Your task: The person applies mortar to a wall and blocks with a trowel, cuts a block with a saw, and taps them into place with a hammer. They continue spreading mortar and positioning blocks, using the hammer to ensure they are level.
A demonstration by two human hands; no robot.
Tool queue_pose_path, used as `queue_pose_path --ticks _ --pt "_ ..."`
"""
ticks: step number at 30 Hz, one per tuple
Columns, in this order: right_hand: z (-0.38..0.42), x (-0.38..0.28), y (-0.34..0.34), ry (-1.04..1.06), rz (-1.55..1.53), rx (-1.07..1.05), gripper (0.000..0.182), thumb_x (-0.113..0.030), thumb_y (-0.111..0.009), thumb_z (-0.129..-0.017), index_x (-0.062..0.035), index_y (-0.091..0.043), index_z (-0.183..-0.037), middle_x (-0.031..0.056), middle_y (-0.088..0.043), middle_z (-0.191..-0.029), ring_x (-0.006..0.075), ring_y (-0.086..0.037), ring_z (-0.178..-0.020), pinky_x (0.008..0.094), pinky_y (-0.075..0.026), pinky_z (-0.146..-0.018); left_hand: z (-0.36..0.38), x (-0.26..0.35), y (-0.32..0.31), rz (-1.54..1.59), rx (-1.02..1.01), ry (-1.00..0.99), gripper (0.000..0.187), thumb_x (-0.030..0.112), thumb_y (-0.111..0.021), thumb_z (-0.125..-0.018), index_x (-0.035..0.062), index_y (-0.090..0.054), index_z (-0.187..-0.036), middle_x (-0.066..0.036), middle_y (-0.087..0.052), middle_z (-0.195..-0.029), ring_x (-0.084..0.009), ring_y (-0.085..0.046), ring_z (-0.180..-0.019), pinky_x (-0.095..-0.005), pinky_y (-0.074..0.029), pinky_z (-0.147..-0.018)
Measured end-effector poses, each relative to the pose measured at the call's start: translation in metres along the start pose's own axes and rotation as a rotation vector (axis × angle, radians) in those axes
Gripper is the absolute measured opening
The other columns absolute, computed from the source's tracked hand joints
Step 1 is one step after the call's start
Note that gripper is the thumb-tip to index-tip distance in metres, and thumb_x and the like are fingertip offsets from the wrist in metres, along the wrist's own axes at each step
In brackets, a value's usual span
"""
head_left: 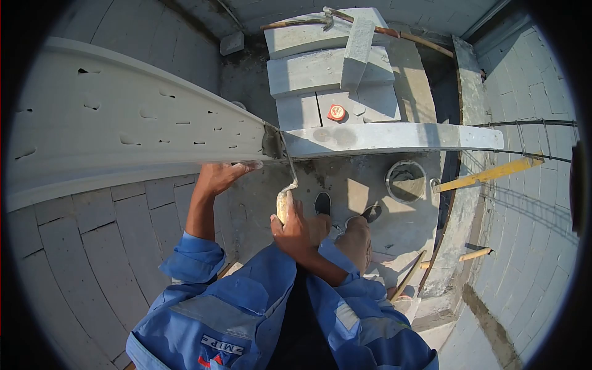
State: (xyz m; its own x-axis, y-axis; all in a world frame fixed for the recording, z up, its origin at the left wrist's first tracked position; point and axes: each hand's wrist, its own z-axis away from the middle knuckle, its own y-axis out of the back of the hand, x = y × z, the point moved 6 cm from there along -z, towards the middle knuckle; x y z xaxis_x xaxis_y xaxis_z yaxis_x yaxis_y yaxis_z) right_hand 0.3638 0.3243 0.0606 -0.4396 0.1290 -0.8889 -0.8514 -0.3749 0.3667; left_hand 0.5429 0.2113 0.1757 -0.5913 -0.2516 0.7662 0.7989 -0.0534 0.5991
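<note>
A long white slotted panel (148, 120) runs in from the left, its narrow end at the middle of the view. My left hand (221, 179) grips its lower edge, with one dusty finger stretched along it and the other fingers partly hidden. My right hand (295, 231) is closed around the worn handle of a trowel (282, 208). The trowel's bent neck rises to the panel's end, where its blade, seen nearly edge-on, meets a patch of grey mortar (271, 140).
White blocks (308, 68) are stacked ahead, bearing a red tape measure (336, 112) and a hammer (308, 23). A long pale beam (382, 137) crosses beyond my feet. A bucket (407, 182) and a yellow handsaw (493, 172) are right. Block walls (530, 203) enclose the space.
</note>
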Motion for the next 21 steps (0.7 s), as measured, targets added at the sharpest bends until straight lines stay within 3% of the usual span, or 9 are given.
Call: queue_pose_path --ticks 3,7,9,10,13,15,18,21 --pt "-0.008 -0.007 -0.006 -0.044 -0.068 -0.103 0.078 -0.022 -0.060 -0.088 0.0060 -0.022 -0.150 0.0329 -0.044 -0.127 0.0515 -0.056 -0.108 0.0511 -0.050 -0.090 0.000 -0.001 -0.001 0.037 -0.026 0.080 0.035 0.011 -0.082 -0.072 -0.0022 -0.071 -0.102 -0.012 -0.072 -0.098 -0.0212 -0.066 -0.087 -0.0359 -0.054 -0.079" --pt "0.002 -0.027 -0.002 -0.026 -0.081 -0.090 0.079 -0.022 -0.060 -0.088 0.0071 -0.021 -0.149 0.0325 -0.044 -0.124 0.0508 -0.056 -0.106 0.0520 -0.050 -0.088 -0.001 -0.011 -0.003 0.129 -0.028 0.093 0.032 0.008 -0.079 -0.073 -0.0027 -0.070 -0.101 -0.011 -0.072 -0.098 -0.0209 -0.066 -0.087 -0.0359 -0.054 -0.079" --pt "0.008 -0.036 0.004 -0.020 -0.154 -0.135 0.079 -0.020 -0.062 -0.087 0.0104 -0.022 -0.148 0.0332 -0.044 -0.129 0.0496 -0.050 -0.117 0.0497 -0.043 -0.100 -0.001 -0.013 -0.003 0.151 -0.032 0.059 0.030 0.008 -0.077 -0.074 -0.0031 -0.071 -0.101 -0.011 -0.072 -0.098 -0.0210 -0.066 -0.087 -0.0357 -0.054 -0.079" --pt "0.012 -0.040 0.008 -0.019 -0.153 -0.134 0.079 -0.020 -0.062 -0.087 0.0104 -0.022 -0.148 0.0332 -0.044 -0.129 0.0496 -0.050 -0.117 0.0497 -0.043 -0.100 -0.001 -0.012 -0.003 0.152 -0.031 0.058 0.030 0.008 -0.077 -0.074 -0.0031 -0.071 -0.101 -0.011 -0.072 -0.098 -0.0210 -0.066 -0.087 -0.0357 -0.054 -0.079" --pt "0.027 -0.053 0.024 0.039 -0.131 -0.119 0.078 -0.021 -0.063 -0.087 0.0111 -0.024 -0.147 0.0329 -0.045 -0.127 0.0487 -0.051 -0.115 0.0494 -0.043 -0.099 -0.001 -0.009 -0.003 0.107 -0.024 0.060 0.031 0.011 -0.077 -0.073 -0.0032 -0.071 -0.100 -0.012 -0.072 -0.097 -0.0214 -0.067 -0.087 -0.0363 -0.054 -0.079" --pt "0.037 -0.061 0.035 0.131 -0.117 -0.121 0.077 -0.021 -0.060 -0.088 0.0088 -0.022 -0.148 0.0337 -0.044 -0.124 0.0512 -0.055 -0.104 0.0525 -0.049 -0.087 -0.001 -0.009 -0.003 0.090 -0.023 0.047 0.034 0.015 -0.079 -0.072 -0.0024 -0.071 -0.101 -0.012 -0.072 -0.096 -0.0221 -0.067 -0.088 -0.0363 -0.053 -0.081" --pt "0.043 -0.068 0.052 0.277 -0.250 -0.056 0.076 -0.019 -0.061 -0.087 0.0084 -0.024 -0.147 0.0337 -0.045 -0.123 0.0513 -0.055 -0.105 0.0527 -0.049 -0.087 -0.003 -0.011 -0.002 -0.012 -0.057 0.068 0.036 0.017 -0.081 -0.072 -0.0008 -0.072 -0.103 -0.011 -0.073 -0.097 -0.0228 -0.066 -0.088 -0.0364 -0.052 -0.082" --pt "0.032 -0.058 0.040 0.114 -0.211 -0.073 0.077 -0.020 -0.065 -0.088 0.0101 -0.026 -0.147 0.0326 -0.049 -0.127 0.0483 -0.055 -0.111 0.0482 -0.046 -0.095 -0.003 -0.018 -0.003 0.099 -0.044 0.080 0.038 0.017 -0.081 -0.073 -0.0001 -0.072 -0.105 -0.011 -0.073 -0.099 -0.0233 -0.066 -0.089 -0.0363 -0.052 -0.082"
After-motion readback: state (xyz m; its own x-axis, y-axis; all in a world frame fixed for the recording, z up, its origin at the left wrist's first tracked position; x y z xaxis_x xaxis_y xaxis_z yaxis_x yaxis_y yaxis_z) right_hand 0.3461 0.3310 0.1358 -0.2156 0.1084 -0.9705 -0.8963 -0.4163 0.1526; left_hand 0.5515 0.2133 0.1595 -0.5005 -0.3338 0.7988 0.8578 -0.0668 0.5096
